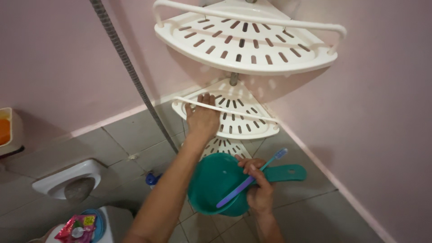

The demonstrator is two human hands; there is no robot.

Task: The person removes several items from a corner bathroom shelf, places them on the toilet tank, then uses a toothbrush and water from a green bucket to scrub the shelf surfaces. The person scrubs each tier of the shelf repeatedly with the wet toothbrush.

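The right hand (259, 191) pinches both a teal water dipper (225, 184) and a blue-purple toothbrush (249, 180) below the white corner rack's middle shelf (234, 114). That doubled grip looks fragile; the toothbrush could slip to the floor. The left hand (202, 119) lies on that shelf's rail, fingers spread — leaning there might tilt the rack.

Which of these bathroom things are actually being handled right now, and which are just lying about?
In hand: left hand on middle corner shelf; right hand holding green dipper and toothbrush.

Lying about: top shelf, shower hose, floor toilet, colourful packet.
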